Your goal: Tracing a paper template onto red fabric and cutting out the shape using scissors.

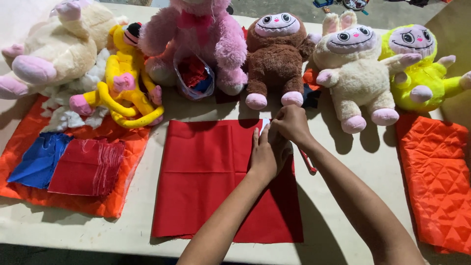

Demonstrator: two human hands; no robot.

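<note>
A red cloth lies flat on the pale table. My left hand presses flat on the cloth's upper right part, fingers together. My right hand sits just above it at the cloth's top right corner, fingers pinched around a small white piece, which I cannot make out clearly. A thin red handle-like object pokes out under my right wrist.
Plush toys line the back: cream, yellow, pink, brown, cream rabbit, neon yellow. Orange quilted fabric lies at right and left, the left one bearing blue and red pieces. A plastic bag holds scraps.
</note>
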